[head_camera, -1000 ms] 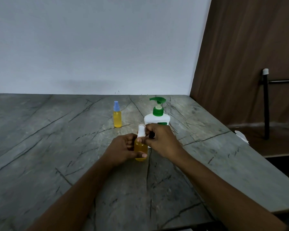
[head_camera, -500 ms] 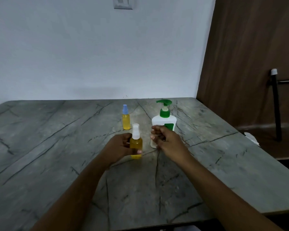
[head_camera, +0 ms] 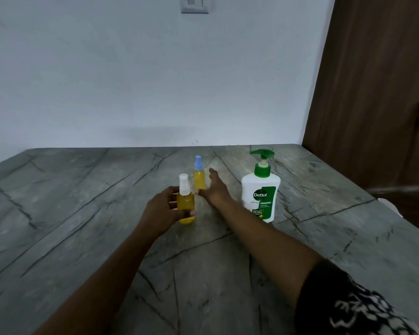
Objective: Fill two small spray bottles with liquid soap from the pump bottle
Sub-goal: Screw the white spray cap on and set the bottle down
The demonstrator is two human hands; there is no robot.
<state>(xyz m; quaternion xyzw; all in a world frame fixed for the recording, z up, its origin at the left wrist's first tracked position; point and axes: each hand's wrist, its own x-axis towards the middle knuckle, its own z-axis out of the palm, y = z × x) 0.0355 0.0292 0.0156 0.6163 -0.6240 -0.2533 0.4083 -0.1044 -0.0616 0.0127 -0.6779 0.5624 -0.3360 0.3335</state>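
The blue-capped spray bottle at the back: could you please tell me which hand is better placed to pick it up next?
Right. The right hand is open and lies just beside the blue-capped spray bottle, whereas the left hand is busy gripping the white-capped spray bottle.

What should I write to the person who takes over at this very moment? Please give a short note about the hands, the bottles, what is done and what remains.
Left hand: grips the white-topped spray bottle near the middle of the table; I cannot tell if the bottle stands on it.
Right hand: open, holds nothing, reaches beside the blue-topped spray bottle; contact is unclear.
Pump bottle: upright, right of both hands, untouched.
Done: both small bottles show yellow liquid and have their tops on.
Left: probably only to set the bottles down and check that the tops are tight.
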